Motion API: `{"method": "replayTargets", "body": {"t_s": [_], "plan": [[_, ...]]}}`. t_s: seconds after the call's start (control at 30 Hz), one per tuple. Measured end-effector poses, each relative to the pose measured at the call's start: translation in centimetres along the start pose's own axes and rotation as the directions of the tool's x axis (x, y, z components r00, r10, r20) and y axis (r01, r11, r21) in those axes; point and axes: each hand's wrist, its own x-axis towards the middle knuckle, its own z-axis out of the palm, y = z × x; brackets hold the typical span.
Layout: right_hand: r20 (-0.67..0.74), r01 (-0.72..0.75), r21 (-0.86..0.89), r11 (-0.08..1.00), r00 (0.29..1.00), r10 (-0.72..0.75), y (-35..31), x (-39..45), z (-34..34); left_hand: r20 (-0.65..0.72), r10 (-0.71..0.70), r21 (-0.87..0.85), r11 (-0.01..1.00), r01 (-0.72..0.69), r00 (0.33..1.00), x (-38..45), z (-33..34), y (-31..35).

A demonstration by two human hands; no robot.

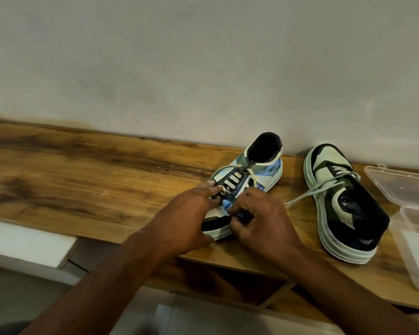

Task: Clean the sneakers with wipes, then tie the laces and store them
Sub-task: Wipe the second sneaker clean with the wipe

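Two sneakers on the wooden tabletop (82, 170), both upright on their soles. Left sneaker (257, 170): long axis runs from near edge toward the wall, slightly tilted right; heel opening at the far end by the wall, toe at the near end under the hands. Right sneaker (344, 209): reversed, toe toward the wall, heel collar near the tabletop's front edge, long axis angled near-right to far-left. Its lace (307, 194) is untied, one end trailing left across the wood toward the right hand. The sneakers stand apart, side by side. Tabletop is brown wood grain with darker patches, butted against a plain pale wall (203, 56). Clear plastic box (411, 213) with open lid sits at the far right, just beside the right sneaker. White ledge (27, 240) lower left, below the tabletop edge; pale floor beneath. Left hand (191, 213) rests on the left side of the left sneaker's forefoot, fingers stretched forward and touching the lace rows (232, 180). Right hand (264, 221) is on the toe area of the same sneaker, fingers curled and pinching something small and dark at the toe; cannot tell what it is. Hands close together, almost touching, both on the left sneaker.
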Motion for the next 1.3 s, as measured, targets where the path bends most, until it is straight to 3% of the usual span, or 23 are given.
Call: {"method": "replayTargets", "body": {"t_s": [0.13,0.23,0.4,0.5,0.7,0.8,1.1,1.2,1.3], "plan": [[-0.170,-0.154,-0.048,0.987,0.975,0.144,2.4,1.4,-1.9,0.020,0.023,0.039,0.999,-0.023,1.000,0.0,-0.1,0.3],[-0.241,-0.194,-0.073,0.978,0.955,0.171,3.0,1.6,-2.6,0.023,0.025,0.066,0.997,-0.026,0.999,0.0,-0.1,0.2],[-0.093,-0.054,-0.082,0.995,0.995,0.046,-0.6,-0.3,0.1,-0.008,0.016,0.113,0.993,-0.015,1.000,-0.4,-0.1,0.8],[-0.002,0.028,-0.057,0.998,1.000,-0.028,-1.7,-1.0,1.3,-0.129,-0.028,0.031,0.999,0.032,0.991,-0.6,0.2,1.3],[-0.124,-0.104,0.049,0.993,0.986,0.109,-1.2,-0.1,0.5,-0.267,-0.168,-0.016,0.985,0.170,0.949,-0.1,1.2,1.9],[-0.145,-0.120,0.020,0.993,0.982,0.121,-1.2,-0.2,0.7,-0.305,-0.223,-0.021,0.974,0.227,0.926,0.5,1.7,1.8],[-0.361,-0.285,0.026,0.958,0.891,0.275,2.6,1.5,-2.7,-0.304,-0.269,-0.041,0.962,0.269,0.914,0.8,1.4,1.8],[-0.347,-0.234,-0.028,0.972,0.914,0.210,1.8,1.1,-1.9,-0.290,-0.273,-0.027,0.960,0.278,0.917,0.8,1.2,1.9],[-0.205,-0.137,-0.076,0.988,0.972,0.119,0.2,0.3,-0.1,-0.296,-0.283,-0.021,0.957,0.289,0.913,0.9,1.3,1.9]]}}
